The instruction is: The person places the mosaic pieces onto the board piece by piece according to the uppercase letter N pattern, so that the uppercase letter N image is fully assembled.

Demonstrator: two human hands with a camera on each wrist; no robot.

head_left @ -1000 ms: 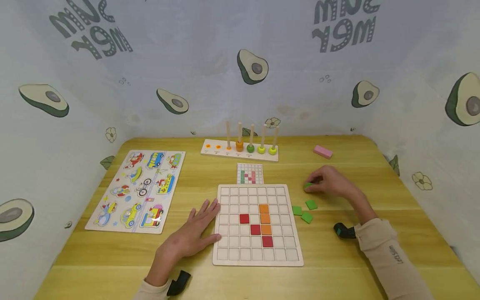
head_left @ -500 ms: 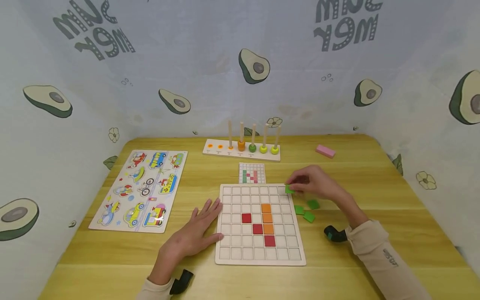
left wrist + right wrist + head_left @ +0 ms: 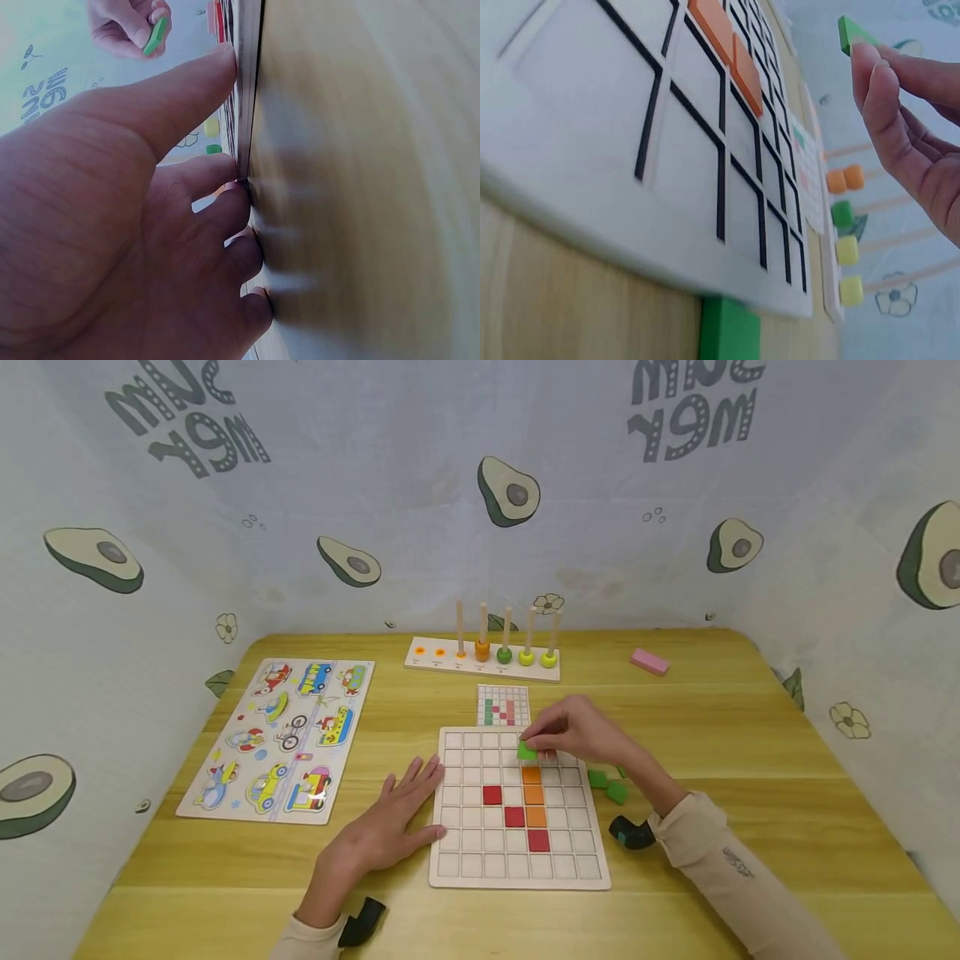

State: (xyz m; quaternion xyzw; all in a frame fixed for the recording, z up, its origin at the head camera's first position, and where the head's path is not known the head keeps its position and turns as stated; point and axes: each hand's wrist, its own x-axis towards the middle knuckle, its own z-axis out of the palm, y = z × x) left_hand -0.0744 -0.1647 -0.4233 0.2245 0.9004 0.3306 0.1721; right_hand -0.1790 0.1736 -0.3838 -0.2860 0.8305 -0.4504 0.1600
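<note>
Between thumb and fingers my right hand pinches a green square tile above the upper part of the wooden grid board. In the right wrist view the tile is raised clear of the board. Three orange tiles form a column in the grid, and three red tiles step diagonally below and beside them. My left hand lies with fingers spread at the board's left edge; its thumb touches that edge. Several loose green tiles lie right of the board, one partly hidden by the right forearm.
A small pattern card lies just beyond the board. Behind it stands a peg counter with upright pegs and beads. A vehicle picture puzzle lies at the left, and a pink block at the back right.
My right hand has carried the green tile leftward from the right side of the table to over the board. The left hand stays at the board's edge.
</note>
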